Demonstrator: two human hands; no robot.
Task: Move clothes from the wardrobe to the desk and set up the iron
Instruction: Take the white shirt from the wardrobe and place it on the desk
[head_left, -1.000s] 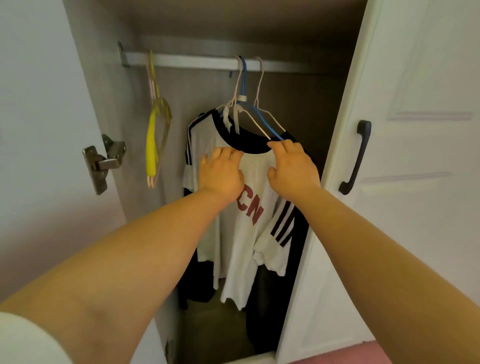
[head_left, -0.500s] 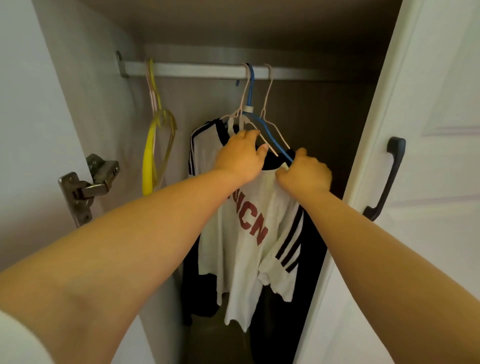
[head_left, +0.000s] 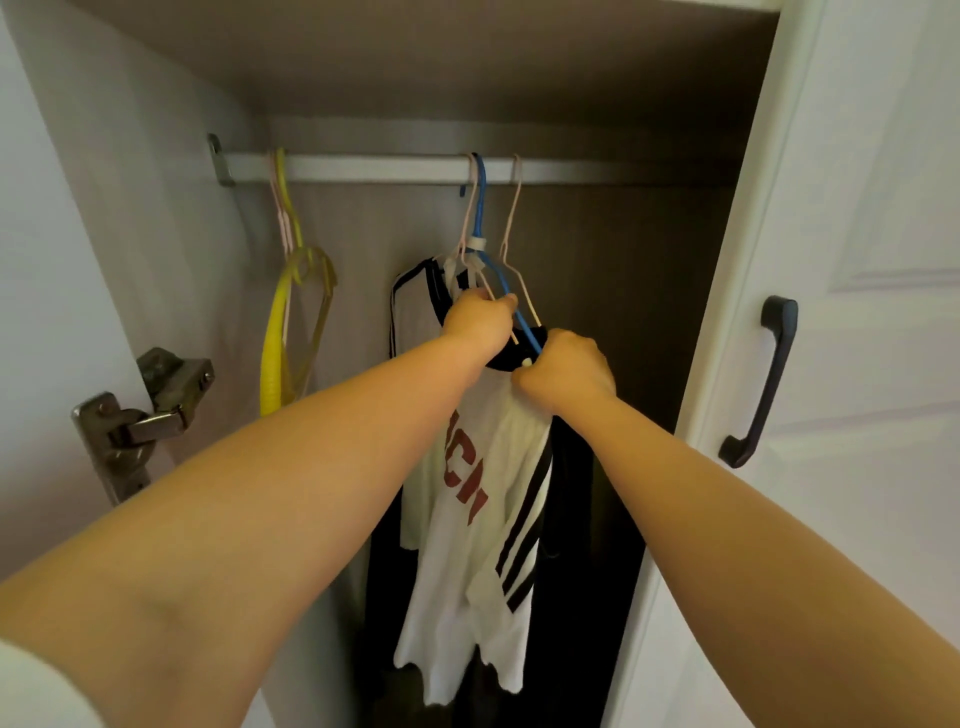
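Note:
A white T-shirt (head_left: 467, 561) with a dark collar, red letters and black sleeve stripes hangs in the open wardrobe from the rail (head_left: 374, 169). Several thin hangers hook the rail above it, among them a blue hanger (head_left: 480, 208). My left hand (head_left: 478, 319) grips the hanger wires just above the collar. My right hand (head_left: 563, 371) is curled round the shirt's right shoulder and the hanger end. Dark clothes (head_left: 582, 545) hang behind the shirt, mostly hidden.
Yellow and pink empty hangers (head_left: 291, 322) hang at the rail's left end. The left door (head_left: 47, 312) with a metal hinge (head_left: 140, 415) stands open beside my arm. The right door (head_left: 857, 364) carries a black handle (head_left: 761, 384).
My left hand has climbed from the shirt's chest to the hanger wires. My right hand has curled onto the shirt's shoulder. The view has tilted upward.

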